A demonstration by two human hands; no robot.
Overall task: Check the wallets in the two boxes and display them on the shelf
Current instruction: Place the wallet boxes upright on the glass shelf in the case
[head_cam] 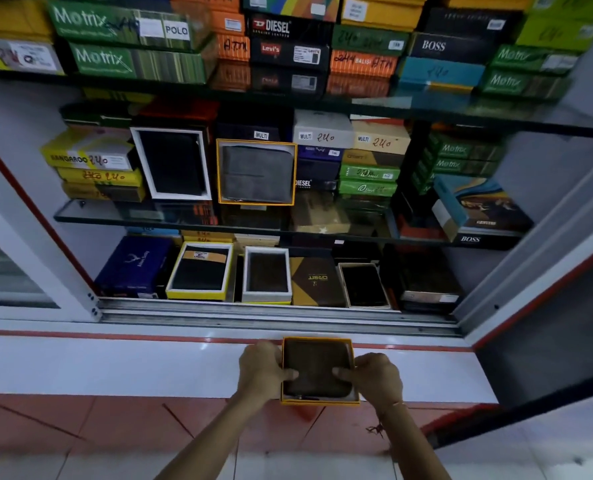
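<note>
An open orange-rimmed box [319, 402] with a dark brown wallet [316, 365] lying in it is held low in front of the display cabinet. My left hand [262, 370] grips its left side with the thumb on the wallet. My right hand [374, 377] grips its right side, thumb also pressing the wallet. On the middle glass shelf [91, 216] stands a matching orange-rimmed box with a grey wallet [256, 172], propped upright facing out.
The cabinet holds three glass shelves packed with stacked wallet boxes. Open boxes with dark wallets [172, 162] stand on the middle and bottom shelves. A sliding-door track [274, 311] runs along the cabinet's front, above a white ledge [115, 362]. An open glass door [544, 271] angles out at right.
</note>
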